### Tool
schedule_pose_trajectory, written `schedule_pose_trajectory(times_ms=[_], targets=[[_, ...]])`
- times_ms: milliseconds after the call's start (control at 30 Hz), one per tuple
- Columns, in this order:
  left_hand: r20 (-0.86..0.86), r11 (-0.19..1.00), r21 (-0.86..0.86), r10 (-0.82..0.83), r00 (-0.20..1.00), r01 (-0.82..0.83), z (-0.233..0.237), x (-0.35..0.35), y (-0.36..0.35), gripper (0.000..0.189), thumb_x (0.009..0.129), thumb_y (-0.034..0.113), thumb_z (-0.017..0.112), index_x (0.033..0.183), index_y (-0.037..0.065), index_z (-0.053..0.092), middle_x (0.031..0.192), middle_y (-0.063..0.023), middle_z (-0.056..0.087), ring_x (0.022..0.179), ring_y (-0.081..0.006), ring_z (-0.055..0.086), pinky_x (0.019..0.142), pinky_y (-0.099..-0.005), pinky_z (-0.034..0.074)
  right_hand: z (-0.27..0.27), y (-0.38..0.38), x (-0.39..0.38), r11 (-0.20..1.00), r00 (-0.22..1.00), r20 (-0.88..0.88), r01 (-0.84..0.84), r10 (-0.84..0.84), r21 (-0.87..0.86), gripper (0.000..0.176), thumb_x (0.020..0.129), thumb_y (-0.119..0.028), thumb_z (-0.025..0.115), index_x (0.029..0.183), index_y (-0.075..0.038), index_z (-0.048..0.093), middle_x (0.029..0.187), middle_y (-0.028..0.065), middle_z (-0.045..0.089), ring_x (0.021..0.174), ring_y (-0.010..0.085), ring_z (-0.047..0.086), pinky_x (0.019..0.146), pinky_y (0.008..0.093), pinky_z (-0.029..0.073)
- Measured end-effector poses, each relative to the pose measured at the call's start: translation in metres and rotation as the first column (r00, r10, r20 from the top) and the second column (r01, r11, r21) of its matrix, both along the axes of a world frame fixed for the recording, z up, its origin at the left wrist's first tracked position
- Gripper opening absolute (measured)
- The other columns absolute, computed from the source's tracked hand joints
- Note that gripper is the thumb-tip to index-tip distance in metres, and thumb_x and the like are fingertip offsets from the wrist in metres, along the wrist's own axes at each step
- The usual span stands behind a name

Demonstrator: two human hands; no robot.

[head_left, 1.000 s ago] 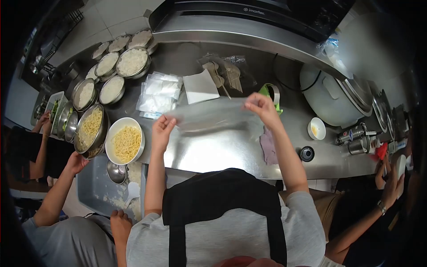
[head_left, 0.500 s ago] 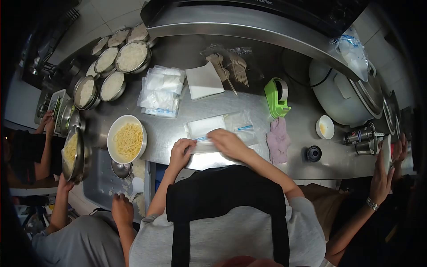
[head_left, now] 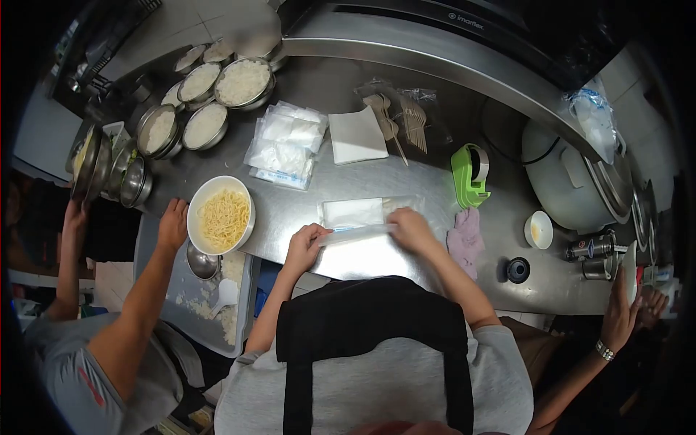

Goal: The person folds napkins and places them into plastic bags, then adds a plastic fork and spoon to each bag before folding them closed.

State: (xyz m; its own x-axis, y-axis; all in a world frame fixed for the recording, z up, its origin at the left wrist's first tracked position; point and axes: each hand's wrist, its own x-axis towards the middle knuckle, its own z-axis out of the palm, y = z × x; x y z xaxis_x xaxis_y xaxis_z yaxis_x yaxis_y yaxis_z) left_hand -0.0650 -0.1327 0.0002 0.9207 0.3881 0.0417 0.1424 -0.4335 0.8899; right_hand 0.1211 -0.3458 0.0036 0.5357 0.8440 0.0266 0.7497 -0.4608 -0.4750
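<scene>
A clear plastic packet point(head_left: 353, 212) with a white napkin inside lies flat on the steel counter in front of me. My left hand point(head_left: 304, 246) pinches the left end of its near edge. At the right end my right hand point(head_left: 412, 230) is closed on the same edge, which is folded up in a strip between the two hands. Beyond it are a pile of filled packets point(head_left: 285, 148), a stack of white napkins point(head_left: 357, 136), and wooden forks point(head_left: 413, 125) and spoons point(head_left: 381, 114) in clear bags. A green tape dispenser point(head_left: 470, 181) stands to the right.
Noodles fill a white bowl point(head_left: 221, 215) at left, above a grey tub point(head_left: 174, 286). Metal bowls of rice point(head_left: 243, 81) stand behind. Rightward are a pink cloth point(head_left: 465, 243), a black lid point(head_left: 518, 270), a small bowl point(head_left: 538, 230) and a large cooker point(head_left: 569, 174). Co-workers flank me.
My right hand has gone from the packet's middle to its right end, and the near edge is now folded up. The left co-worker's metal bowl has moved farther back. The view has shifted.
</scene>
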Motion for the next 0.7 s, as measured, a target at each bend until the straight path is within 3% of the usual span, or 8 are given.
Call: schedule_pose_trajectory(times_ms=[100,167,200,267,400,500,567,700], targets=[[0.058,0.99,-0.138,0.019,0.998,-0.011,-0.005,0.0,0.002,0.009,0.08,0.005,0.055,0.086,0.0,0.059,0.081,-0.0115,0.066,0.072,-0.0182,0.062,0.066,-0.0278,0.046,0.018,-0.038,0.038,0.998,0.951,-0.301,0.064,-0.068,-0.025,0.007,0.068,-0.006,0.06,0.067,-0.001,0.056,0.067,0.0098,0.058,0.066,0.0243,0.057,0.062,0.0338,0.046],[-0.091,0.984,-0.178,0.015,0.996,-0.031,0.004,0.001,0.004,0.01,0.08,0.006,0.056,0.087,-0.001,0.058,0.08,-0.0111,0.066,0.071,-0.0172,0.063,0.066,-0.027,0.046,0.003,-0.052,0.056,0.951,0.763,-0.644,0.24,-0.06,0.197,0.01,0.076,-0.007,0.06,0.069,-0.001,0.058,0.066,0.0031,0.06,0.06,0.0117,0.055,0.06,0.0234,0.044],[-0.09,0.983,-0.178,0.019,0.996,-0.035,0.003,0.003,0.003,0.01,0.08,0.006,0.056,0.087,-0.001,0.058,0.08,-0.0111,0.066,0.071,-0.0172,0.063,0.066,-0.027,0.046,0.003,-0.052,0.056,0.951,0.764,-0.643,0.236,-0.057,0.197,0.01,0.076,-0.007,0.06,0.069,-0.001,0.058,0.066,0.0031,0.06,0.06,0.0117,0.055,0.06,0.0234,0.044],[-0.035,0.988,-0.134,0.073,0.997,-0.078,0.001,0.008,0.001,0.009,0.08,0.008,0.057,0.085,0.0,0.057,0.077,-0.011,0.066,0.07,-0.0165,0.063,0.065,-0.0268,0.046,0.003,-0.051,0.056,0.848,0.539,-0.837,0.486,-0.097,0.214,0.015,0.075,-0.01,0.064,0.066,-0.002,0.055,0.066,0.001,0.061,0.059,0.0113,0.054,0.056,0.0262,0.043],[-0.116,0.981,-0.069,0.175,0.978,-0.184,0.01,0.014,-0.003,0.01,0.083,0.011,0.055,0.082,0.001,0.056,0.073,-0.0092,0.065,0.068,-0.0151,0.062,0.062,-0.0267,0.046,-0.021,-0.037,0.051,0.79,0.593,-0.794,0.548,-0.136,0.274,0.017,0.075,-0.012,0.063,0.066,-0.001,0.054,0.062,0.0049,0.059,0.056,0.0131,0.053,0.053,0.0286,0.041],[-0.096,0.98,-0.033,0.192,0.977,-0.196,0.0,0.019,-0.004,0.012,0.085,0.013,0.051,0.082,0.003,0.055,0.064,-0.0067,0.062,0.06,-0.0165,0.061,0.06,-0.0284,0.046,-0.019,-0.036,0.048,0.87,0.893,-0.258,0.43,-0.369,0.242,0.031,0.075,-0.023,0.064,0.065,0.002,0.048,0.054,0.0134,0.047,0.049,0.0164,0.044,0.049,0.0351,0.035],[-0.129,0.966,-0.003,0.254,0.958,-0.257,-0.006,0.019,-0.006,0.008,0.082,0.011,0.052,0.083,0.005,0.056,0.064,-0.0068,0.062,0.062,-0.0176,0.061,0.061,-0.03,0.047,-0.024,-0.035,0.047,0.838,0.858,-0.37,0.469,-0.356,0.279,0.03,0.074,-0.021,0.066,0.06,-0.004,0.045,0.053,0.0002,0.043,0.053,0.0083,0.039,0.045,0.0297,0.032],[-0.106,0.968,0.1,0.24,0.965,-0.23,0.002,0.015,-0.001,0.011,0.081,0.017,0.055,0.084,0.006,0.055,0.07,-0.0071,0.064,0.065,-0.0217,0.062,0.061,-0.0315,0.047,-0.041,-0.033,0.054,0.807,0.809,-0.524,0.485,-0.268,0.337,0.024,0.076,-0.015,0.066,0.067,0.0,0.05,0.059,0.0044,0.055,0.053,0.0092,0.049,0.048,0.0249,0.04]])
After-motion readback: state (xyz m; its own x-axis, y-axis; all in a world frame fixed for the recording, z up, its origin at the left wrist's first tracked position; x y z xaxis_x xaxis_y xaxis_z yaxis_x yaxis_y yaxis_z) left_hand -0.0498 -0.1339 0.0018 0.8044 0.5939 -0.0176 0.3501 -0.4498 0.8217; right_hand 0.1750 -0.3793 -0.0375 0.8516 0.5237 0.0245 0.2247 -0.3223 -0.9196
